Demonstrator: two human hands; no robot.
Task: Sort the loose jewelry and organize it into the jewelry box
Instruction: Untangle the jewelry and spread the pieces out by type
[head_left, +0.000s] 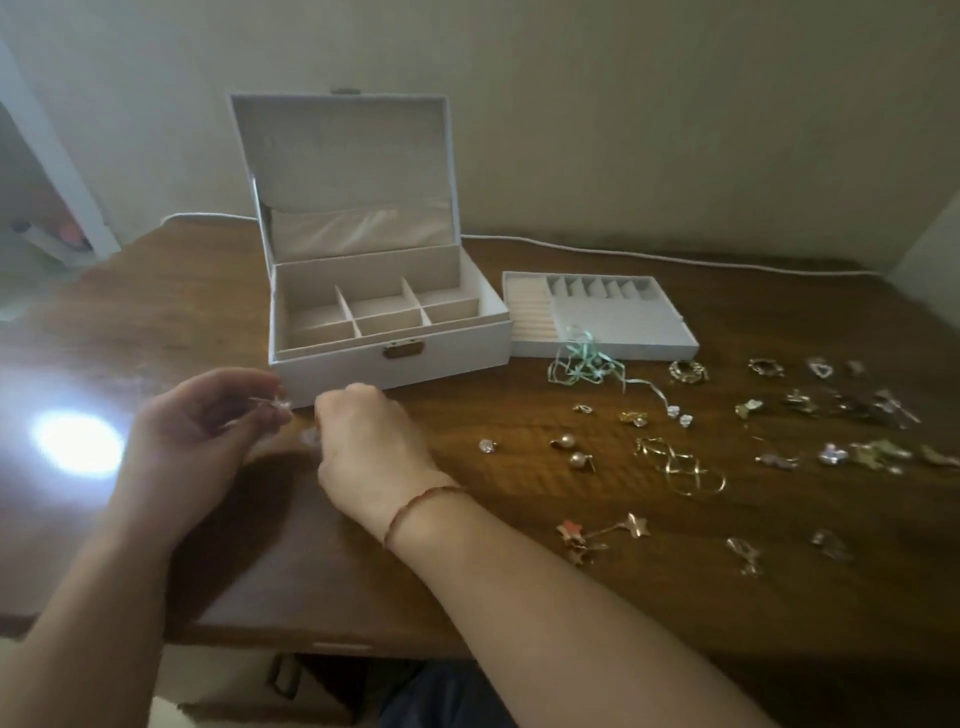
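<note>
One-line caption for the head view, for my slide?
Both hands pinch small clear earrings before the open white jewelry box; loose jewelry covers the wooden table.

- Right hand (363, 441) turned knuckles-up, its fingertips hidden.
- Small clear piece (270, 408) at the left hand (208, 421) is blurred, perhaps an earring.
- Far-right jewelry (878, 405) smears together.
- Glare (78, 441) washes out the worktop (519, 571).
</note>
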